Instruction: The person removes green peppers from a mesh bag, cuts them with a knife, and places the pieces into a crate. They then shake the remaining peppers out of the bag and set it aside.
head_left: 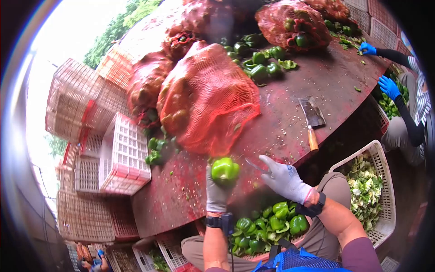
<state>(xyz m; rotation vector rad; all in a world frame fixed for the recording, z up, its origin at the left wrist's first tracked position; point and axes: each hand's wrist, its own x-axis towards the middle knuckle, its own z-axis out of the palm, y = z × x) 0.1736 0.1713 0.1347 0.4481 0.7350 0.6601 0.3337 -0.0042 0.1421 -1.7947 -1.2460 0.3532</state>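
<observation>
My left hand (215, 192), in a light work glove, is closed around a bright green bell pepper (225, 171) above the table's near edge. To its right, my gloved right hand (285, 180) grips a small knife, whose thin blade (255, 166) points toward the pepper. The knife's handle is hidden in the glove. Just beyond the pepper lies a red mesh sack (208, 99) of peppers on the table (281, 122). Below my hands, between my legs, a crate holds several green peppers (258, 229), some apparently cut.
A cleaver (311, 120) with a wooden handle lies on the table. Loose peppers (260, 72) and more sacks (294, 27) are farther back. A crate of trimmings (385, 199) stands at right. Stacked crates (124, 154) rise at left. A co-worker's blue-gloved hands (389, 87) are at far right.
</observation>
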